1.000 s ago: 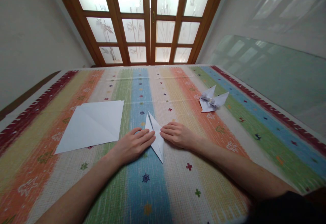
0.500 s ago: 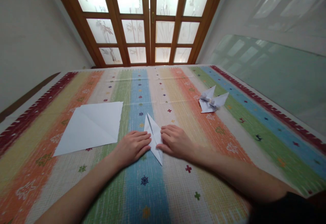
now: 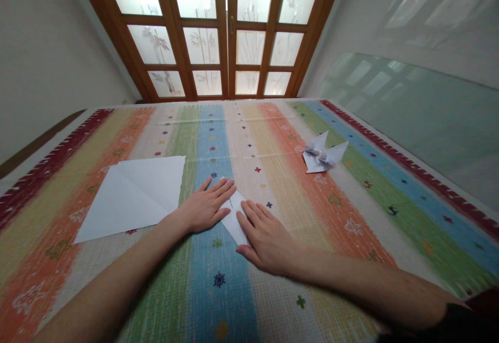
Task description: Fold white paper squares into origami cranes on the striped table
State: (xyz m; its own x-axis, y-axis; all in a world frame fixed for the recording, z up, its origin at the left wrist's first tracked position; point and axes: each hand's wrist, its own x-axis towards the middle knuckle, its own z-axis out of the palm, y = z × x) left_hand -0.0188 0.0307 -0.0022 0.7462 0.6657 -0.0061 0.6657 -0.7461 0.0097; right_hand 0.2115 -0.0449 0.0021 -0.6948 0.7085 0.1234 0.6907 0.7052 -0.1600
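One folded paper (image 3: 233,222): white, dark centre line | left hand (image 3: 206,207), right hand (image 3: 268,235): grip spread flat atop it, nothing pinched

- Laying the left hand (image 3: 205,210) across the far end of the folded paper (image 3: 234,221), after resting at its left edge a moment earlier.
- Fanning the left fingers wider, with the thumb set apart from them.
- Hiding most of the folded paper's two far points, leaving only a short stretch of the dark slit showing.
- Bringing the right hand (image 3: 267,236) from the folded paper's right edge onto its near right part, spreading the fingers and covering the near tip, exposed before.
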